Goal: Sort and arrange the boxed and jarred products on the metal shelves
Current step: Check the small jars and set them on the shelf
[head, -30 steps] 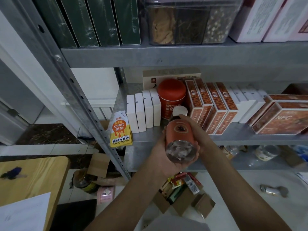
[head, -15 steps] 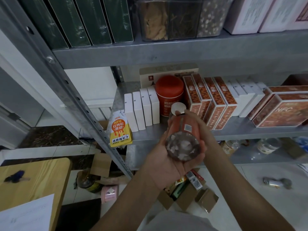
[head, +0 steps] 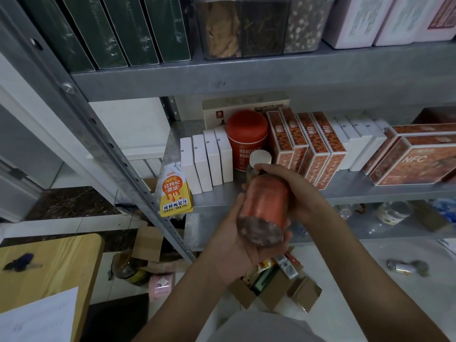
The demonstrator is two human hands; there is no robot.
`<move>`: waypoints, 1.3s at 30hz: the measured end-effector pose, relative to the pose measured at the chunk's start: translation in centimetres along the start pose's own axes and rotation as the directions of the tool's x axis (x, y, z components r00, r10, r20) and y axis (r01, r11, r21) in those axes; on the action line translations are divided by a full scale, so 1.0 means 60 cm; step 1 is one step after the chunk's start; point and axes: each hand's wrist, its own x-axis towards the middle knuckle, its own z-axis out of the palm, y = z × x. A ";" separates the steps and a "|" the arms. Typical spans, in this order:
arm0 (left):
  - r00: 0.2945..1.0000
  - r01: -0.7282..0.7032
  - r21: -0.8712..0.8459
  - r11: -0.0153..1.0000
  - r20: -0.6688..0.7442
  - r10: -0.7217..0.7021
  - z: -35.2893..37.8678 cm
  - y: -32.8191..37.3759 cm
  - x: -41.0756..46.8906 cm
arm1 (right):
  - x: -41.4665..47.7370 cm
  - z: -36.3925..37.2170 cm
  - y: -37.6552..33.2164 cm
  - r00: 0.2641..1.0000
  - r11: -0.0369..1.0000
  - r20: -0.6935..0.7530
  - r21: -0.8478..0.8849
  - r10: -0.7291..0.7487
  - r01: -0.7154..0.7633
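Head view: left hand (head: 235, 245) and right hand (head: 302, 193), each grip holding the jar (head: 265, 203), now tipped more upright.

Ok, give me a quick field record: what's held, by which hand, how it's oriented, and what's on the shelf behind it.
held item: orange-labelled jar, white lid
left hand: cradles the jar's base
right hand: grips the jar's upper part, near the lid
orientation: tilted, base toward the camera, lid toward the shelf
placed: no, in the air in front of the middle shelf
behind it: red canister
left of canister: four white boxes
right of canister: four orange boxes
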 end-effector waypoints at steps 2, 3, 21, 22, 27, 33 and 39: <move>0.988 0.078 -0.218 0.973 0.148 -0.046 0.005 -0.004 -0.007 | -0.001 0.000 0.004 0.996 0.993 0.050 0.094 0.070 -0.075; 0.984 0.080 -0.259 0.963 0.175 -0.034 0.005 -0.007 -0.007 | 0.000 0.002 0.006 0.995 0.992 0.051 0.092 0.085 -0.089; 0.984 0.009 -0.144 0.990 0.179 0.017 -0.026 0.000 0.014 | -0.010 -0.017 0.001 0.983 0.988 0.123 -0.062 -0.135 0.144; 0.978 0.018 -0.190 0.982 0.205 0.022 -0.028 -0.004 0.015 | -0.008 -0.021 0.003 0.981 0.988 0.136 -0.048 -0.138 0.146; 0.983 -0.070 0.040 0.997 0.174 0.062 -0.037 -0.006 0.026 | -0.004 -0.031 0.009 0.975 0.980 0.135 -0.068 -0.178 0.188; 0.941 -0.241 0.843 0.481 0.081 0.329 -0.052 0.008 0.015 | -0.004 -0.043 0.010 0.931 0.924 0.282 -0.234 -0.233 0.303; 0.828 -0.280 0.893 0.352 0.040 0.559 -0.093 0.034 0.048 | 0.001 -0.022 0.003 0.877 0.723 0.316 -0.498 -0.363 0.479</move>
